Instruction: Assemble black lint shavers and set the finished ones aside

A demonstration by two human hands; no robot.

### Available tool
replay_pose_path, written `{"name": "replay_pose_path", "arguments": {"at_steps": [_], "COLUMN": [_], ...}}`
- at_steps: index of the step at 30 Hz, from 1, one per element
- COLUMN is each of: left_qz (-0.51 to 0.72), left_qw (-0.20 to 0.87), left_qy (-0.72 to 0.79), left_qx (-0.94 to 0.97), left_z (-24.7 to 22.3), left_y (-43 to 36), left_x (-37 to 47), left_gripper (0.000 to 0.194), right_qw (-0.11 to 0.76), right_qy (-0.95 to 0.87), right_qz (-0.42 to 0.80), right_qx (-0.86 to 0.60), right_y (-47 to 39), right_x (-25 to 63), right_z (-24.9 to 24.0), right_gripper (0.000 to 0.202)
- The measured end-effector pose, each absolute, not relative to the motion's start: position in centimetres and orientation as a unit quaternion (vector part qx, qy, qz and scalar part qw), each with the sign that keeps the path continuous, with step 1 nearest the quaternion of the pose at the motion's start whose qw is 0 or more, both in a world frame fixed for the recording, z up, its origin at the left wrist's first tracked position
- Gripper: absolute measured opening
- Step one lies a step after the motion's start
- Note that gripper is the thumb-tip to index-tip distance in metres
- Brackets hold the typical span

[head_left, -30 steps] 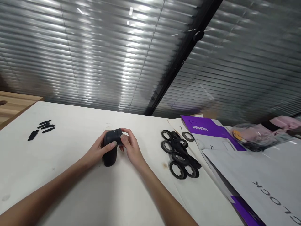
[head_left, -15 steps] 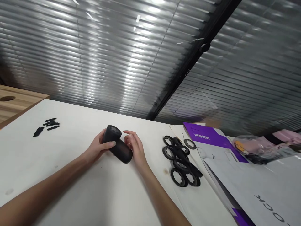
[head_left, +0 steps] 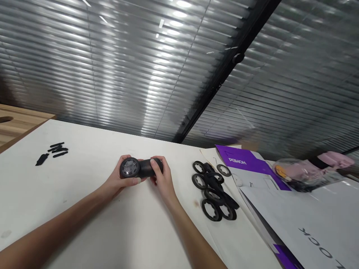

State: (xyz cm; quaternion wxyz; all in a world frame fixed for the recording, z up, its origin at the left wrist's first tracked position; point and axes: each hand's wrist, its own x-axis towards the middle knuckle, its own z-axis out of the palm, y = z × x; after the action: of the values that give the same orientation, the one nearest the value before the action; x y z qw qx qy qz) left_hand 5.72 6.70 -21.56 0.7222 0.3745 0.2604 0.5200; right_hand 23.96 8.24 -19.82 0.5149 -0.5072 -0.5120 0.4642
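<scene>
Holding a black handheld device (head_left: pixel 146 169) over the white table (head_left: pixel 140 239), its perforated metal disc (head_left: pixel 130 167) facing me | my left hand (head_left: pixel 114 182): fingers clamped round the disc end | my right hand (head_left: pixel 164 177): fingers clamped on the other end | black rings (head_left: pixel 214 182): heaped to the right

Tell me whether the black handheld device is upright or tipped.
Tipped sideways: the black device runs across from its round perforated head in the left hand to the right hand.
</scene>
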Motion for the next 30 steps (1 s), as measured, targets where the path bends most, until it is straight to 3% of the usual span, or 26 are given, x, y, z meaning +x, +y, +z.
{"name": "replay_pose_path", "arguments": {"at_steps": [5,7,13,19,30], "left_qz": [0.456,0.436,0.383,0.375,0.402], "left_qw": [0.768,0.774,0.743,0.703,0.617], "left_qy": [0.273,0.280,0.305,0.299,0.333], "left_qx": [0.357,0.363,0.456,0.525,0.589], "left_z": [-21.3,-21.2,-20.8,-21.0,-23.3], "left_y": [6.7,6.7,6.3,5.9,3.9], "left_x": [5.4,5.4,5.3,5.7,7.4], "left_gripper": [0.038,0.037,0.063,0.104,0.107], "right_qw": [0.534,0.533,0.539,0.560,0.587], "right_qy": [-0.513,-0.520,-0.515,-0.524,-0.556], "right_qz": [0.425,0.421,0.425,0.390,0.267], "right_qx": [-0.520,-0.518,-0.513,-0.510,-0.524], "right_y": [8.3,8.4,8.7,8.9,8.1], "right_x": [24.2,24.3,24.2,24.3,23.4], "right_z": [-19.9,-19.9,-20.4,-21.0,-20.4], "right_gripper": [0.040,0.040,0.041,0.040,0.028]}}
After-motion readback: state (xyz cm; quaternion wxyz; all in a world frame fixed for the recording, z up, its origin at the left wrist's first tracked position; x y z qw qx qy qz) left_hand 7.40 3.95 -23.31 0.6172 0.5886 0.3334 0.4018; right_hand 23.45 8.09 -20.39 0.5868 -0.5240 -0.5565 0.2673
